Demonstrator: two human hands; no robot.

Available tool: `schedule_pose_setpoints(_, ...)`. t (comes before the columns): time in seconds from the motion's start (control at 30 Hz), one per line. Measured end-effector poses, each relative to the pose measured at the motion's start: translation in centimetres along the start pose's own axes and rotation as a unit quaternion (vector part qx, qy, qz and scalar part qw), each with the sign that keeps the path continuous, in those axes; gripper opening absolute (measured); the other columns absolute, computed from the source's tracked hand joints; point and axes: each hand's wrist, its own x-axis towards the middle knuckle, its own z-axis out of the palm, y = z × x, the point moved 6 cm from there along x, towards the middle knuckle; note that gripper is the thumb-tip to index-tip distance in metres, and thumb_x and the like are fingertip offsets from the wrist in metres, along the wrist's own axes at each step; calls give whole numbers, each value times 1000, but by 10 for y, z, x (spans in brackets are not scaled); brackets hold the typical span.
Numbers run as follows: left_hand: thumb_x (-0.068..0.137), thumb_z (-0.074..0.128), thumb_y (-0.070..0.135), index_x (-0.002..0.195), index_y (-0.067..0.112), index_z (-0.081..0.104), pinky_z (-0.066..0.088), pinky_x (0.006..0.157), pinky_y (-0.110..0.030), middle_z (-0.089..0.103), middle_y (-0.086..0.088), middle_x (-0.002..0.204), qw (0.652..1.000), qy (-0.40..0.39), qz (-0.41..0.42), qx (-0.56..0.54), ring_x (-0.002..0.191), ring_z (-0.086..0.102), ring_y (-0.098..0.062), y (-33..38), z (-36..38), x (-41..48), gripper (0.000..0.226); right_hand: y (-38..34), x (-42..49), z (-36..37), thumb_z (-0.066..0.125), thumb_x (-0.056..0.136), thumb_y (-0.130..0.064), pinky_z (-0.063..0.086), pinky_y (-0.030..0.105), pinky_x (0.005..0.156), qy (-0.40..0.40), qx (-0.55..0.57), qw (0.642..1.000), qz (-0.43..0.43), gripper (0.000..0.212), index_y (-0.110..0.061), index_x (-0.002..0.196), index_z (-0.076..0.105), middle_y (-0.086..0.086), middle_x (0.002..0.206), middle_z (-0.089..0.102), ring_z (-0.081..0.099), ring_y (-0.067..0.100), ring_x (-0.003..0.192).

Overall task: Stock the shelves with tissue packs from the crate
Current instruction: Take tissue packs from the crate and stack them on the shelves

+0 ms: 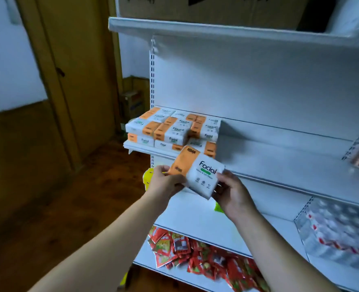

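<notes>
Head camera looks forward and down at a white metal shelf unit, and in front of it the two bare hands hold one tissue pack (197,172) between them. The left hand (166,182) grasps the orange end of the pack, with the thumb on the upper face and the fingers curled under it. The right hand (231,190) grasps the white end at the lower corner, the fingers bent around the edge. The pack is in the air and tilted, with its orange end higher and to the left, and the word "Facial" on its white part faces the camera. It is just in front of the front edge of the middle shelf (280,157), below and to the right of a stack of tissue packs (172,129) that already lies in layers on the left end of this shelf. If the held pack touches the nearest stacked packs, I cannot tell. The top shelf (216,28) carries a cardboard box (195,7). On the lower shelf (143,255) lies a loose heap of red sachets (206,256). At the right, behind a wire divider, there are wrapped white goods (339,232), too blurred to name. A yellow object (148,175) shows partly behind the left hand. To the left of the unit stand a brown door (79,70) and a dark wooden floor (47,197).
</notes>
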Motion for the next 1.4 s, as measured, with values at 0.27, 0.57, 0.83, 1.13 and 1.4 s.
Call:
schedule_pose_setpoints(0.27, 76, 67, -5, 91, 13, 41, 49, 65, -28, 55, -11, 86, 998, 54, 22, -1, 70, 56, -22, 4, 55, 56, 35, -41, 60, -24, 65, 82, -8, 46, 27, 54, 81, -148, 985, -43, 44, -22, 120, 46, 9, 100, 64, 61, 25, 81)
schedule_pose_setpoints(0.57, 78, 69, 17, 116, 11, 59, 44, 94, -33, 59, -7, 115, 924, 60, 157, 345, 108, 56, -25, 38, 62, 124, 39, -60, 137, -16, 68, 80, -14, 44, 24, 53, 113, -230, 965, -58, 39, -20, 116, 55, 6, 106, 64, 59, 18, 79)
schedule_pose_setpoints(0.83, 86, 56, 17, 129, 10, 50, 44, 94, -32, 46, -9, 129, 789, 20, 288, 543, 104, 57, -30, 45, 79, 142, 44, -55, 158, -8, 66, 75, -4, 48, 20, 73, 59, -360, 928, -70, 25, -21, 93, 67, -4, 94, 70, 63, 11, 86)
schedule_pose_setpoints(1.13, 87, 52, 17, 119, 10, 56, 48, 87, -38, 44, -8, 130, 765, -3, 300, 570, 95, 61, -34, 39, 83, 153, 33, -56, 166, -9, 69, 77, -16, 54, 39, 75, 109, -457, 874, -121, 18, -33, 74, 61, -13, 78, 66, 64, 15, 78)
schedule_pose_setpoints(1.4, 85, 57, 11, 126, 10, 53, 49, 83, -33, 46, -9, 130, 794, -4, 332, 510, 88, 65, -27, 40, 74, 139, 41, -60, 142, -23, 74, 76, -22, 40, 27, 99, 138, -430, 884, -118, 59, -10, 129, 52, 6, 126, 56, 51, 18, 119)
